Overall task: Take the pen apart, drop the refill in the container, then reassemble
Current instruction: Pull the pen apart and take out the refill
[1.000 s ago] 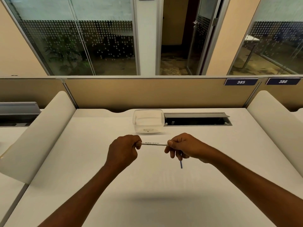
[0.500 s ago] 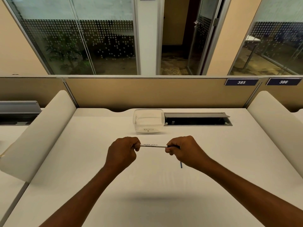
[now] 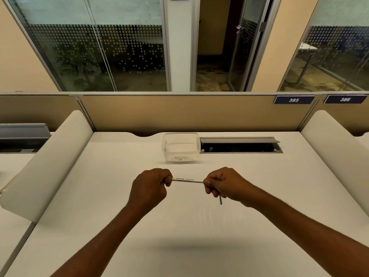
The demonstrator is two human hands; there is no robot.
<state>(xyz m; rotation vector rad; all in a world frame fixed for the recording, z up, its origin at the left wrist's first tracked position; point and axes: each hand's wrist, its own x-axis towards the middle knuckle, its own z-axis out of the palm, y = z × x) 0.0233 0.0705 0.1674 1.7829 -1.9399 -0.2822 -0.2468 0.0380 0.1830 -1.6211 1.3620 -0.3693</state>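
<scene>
A thin white pen barrel (image 3: 187, 180) with small dark print lies level in the air between both fists, above the white desk (image 3: 179, 220). My left hand (image 3: 150, 187) grips its left end. My right hand (image 3: 221, 183) grips its right end, and a short blue piece (image 3: 220, 200) pokes down out of that fist. Both pen ends are hidden inside the fingers. A clear plastic container (image 3: 181, 147) stands open on the desk beyond the hands, and I see nothing in it.
An open cable tray (image 3: 239, 147) is sunk into the desk just right of the container. Padded white dividers (image 3: 52, 156) flank the desk on both sides. A tan partition (image 3: 189, 112) closes the back.
My right hand has rolled over and closed tighter on the pen's right end, hiding more of the blue piece. The pen and the left hand have stayed almost in place.
</scene>
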